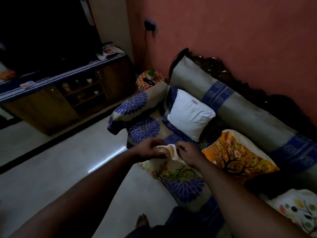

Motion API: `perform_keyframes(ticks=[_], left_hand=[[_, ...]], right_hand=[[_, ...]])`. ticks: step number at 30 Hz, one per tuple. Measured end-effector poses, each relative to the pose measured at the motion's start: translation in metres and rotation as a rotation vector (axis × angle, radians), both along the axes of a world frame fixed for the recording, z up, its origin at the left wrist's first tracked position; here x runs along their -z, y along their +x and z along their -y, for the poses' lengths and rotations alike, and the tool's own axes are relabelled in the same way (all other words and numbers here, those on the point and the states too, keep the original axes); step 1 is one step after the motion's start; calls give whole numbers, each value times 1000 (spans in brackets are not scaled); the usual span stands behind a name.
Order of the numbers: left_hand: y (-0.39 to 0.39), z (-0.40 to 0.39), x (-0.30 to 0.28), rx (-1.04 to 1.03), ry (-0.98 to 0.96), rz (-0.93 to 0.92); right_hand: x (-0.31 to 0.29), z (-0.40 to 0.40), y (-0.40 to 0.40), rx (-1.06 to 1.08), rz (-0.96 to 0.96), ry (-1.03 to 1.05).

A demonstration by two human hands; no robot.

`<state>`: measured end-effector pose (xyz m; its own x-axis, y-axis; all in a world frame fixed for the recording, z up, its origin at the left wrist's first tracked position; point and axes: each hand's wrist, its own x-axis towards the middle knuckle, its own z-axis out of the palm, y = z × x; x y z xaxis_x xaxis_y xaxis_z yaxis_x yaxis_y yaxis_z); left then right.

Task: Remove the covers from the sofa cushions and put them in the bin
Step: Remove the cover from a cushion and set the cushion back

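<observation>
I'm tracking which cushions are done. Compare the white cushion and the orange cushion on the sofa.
The white cushion is plain, with no printed cover on it; the orange cushion wears a cover printed with a dark tree. The white cushion stands propped near the sofa's armrest end; the orange cushion lies nearer the person, tilted against the backrest. Both are square and rest on the sofa, untouched by either hand.

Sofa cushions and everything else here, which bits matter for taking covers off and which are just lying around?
For the job:
cream tree-print cushion, held by left hand and right hand
orange cushion
leaf-print cushion
bare white cushion, already uncovered

Just lying about:
TV cabinet
wall plug
small side table
</observation>
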<state>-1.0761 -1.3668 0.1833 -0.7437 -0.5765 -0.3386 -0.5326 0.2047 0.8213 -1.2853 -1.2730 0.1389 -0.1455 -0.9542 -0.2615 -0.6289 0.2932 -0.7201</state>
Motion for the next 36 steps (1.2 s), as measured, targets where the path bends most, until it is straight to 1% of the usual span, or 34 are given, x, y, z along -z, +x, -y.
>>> perform_keyframes(ticks=[1, 2, 3, 4, 5, 7, 8, 9, 10, 11, 13, 14, 15, 16, 18, 19, 20, 21, 23, 25, 27, 30, 33, 36], left_hand=[[-8, 18, 0, -23, 128, -51], [-15, 29, -1, -50, 235, -59], [-24, 46, 0, -38, 314, -26], [-29, 57, 3, 15, 309, 49], [-35, 73, 10, 115, 203, 153], [-50, 110, 26, 384, -115, 408], [-60, 132, 37, 443, -234, 495], [-66, 148, 45, 441, -287, 490], [-71, 163, 53, 402, -292, 436], [-79, 182, 58, 333, -234, 373], [-93, 206, 73, 108, 57, 271], [-100, 212, 78, 13, 135, 231], [-108, 219, 86, -13, 118, 239], [-119, 230, 96, 36, 30, 308], [-135, 250, 115, 175, -280, 600], [-140, 259, 120, 199, -384, 724], [-143, 268, 129, 231, -428, 824], [-146, 277, 139, 249, -421, 892], [-149, 287, 154, 276, -424, 960], [-154, 295, 162, 237, -417, 978], [-155, 305, 172, 156, -325, 961], [-152, 317, 182, 2, -237, 895], [-152, 320, 186, -45, -323, 845], [-154, 318, 189, 28, -376, 881]], right_hand=[[2, 11, -7, 61, -15, -26], [2, 18, -13, 107, -30, -49], [5, 30, -21, 137, -42, -78], [8, 38, -26, 149, -56, -100], [11, 48, -32, 145, -72, -115], [24, 74, -49, 147, -113, -99], [33, 89, -60, 140, -131, -63], [42, 99, -69, 123, -142, -18], [51, 110, -77, 107, -152, 46], [62, 126, -89, 102, -154, 114], [82, 150, -106, 88, -146, 229], [91, 158, -112, 76, -141, 268], [100, 168, -119, 60, -141, 298], [110, 180, -128, 43, -132, 338], [120, 201, -143, -27, -142, 411], [121, 209, -148, -69, -147, 431], [123, 218, -152, -109, -140, 436], [130, 228, -156, -151, -122, 431], [142, 242, -157, -235, -99, 424], [154, 248, -152, -283, -87, 444], [166, 249, -146, -279, -73, 458], [173, 246, -141, -232, -46, 390], [173, 247, -138, -248, -118, 372], [174, 254, -130, -262, -229, 528]])
